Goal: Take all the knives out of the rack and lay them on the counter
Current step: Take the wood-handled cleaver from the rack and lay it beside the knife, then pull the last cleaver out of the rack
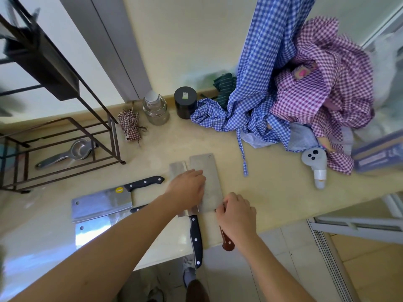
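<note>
A: Four cleavers are counted on the bench (272, 188) now. Two lie flat near the left end: one with a yellow sticker (102, 203), and a second one (96, 232) just beside it toward the front edge, partly hidden under the left forearm.

B: And the other two?

A: At the middle, close to the front edge. A black-handled cleaver (195, 238) has its handle hanging past the front edge; its blade is mostly covered. A brown-handled cleaver (207, 184) is laid just beside it, blade pointing to the back edge.

B: Grip state?

A: Left hand (187, 190) is pressed flat on the two blades, nothing clasped. Right hand (236, 213) is closed around the brown handle where it meets the blade.

B: Step?

A: Setting down and squaring of the brown-handled cleaver is judged to be in hand. Rack (41, 55) at the back left corner is blurred; whether knives remain in it cannot be told.

B: Next?

A: Release should be made with fingers kept off the edges, and both overhanging handles pushed inward. Then the rack needs to be checked.
</note>
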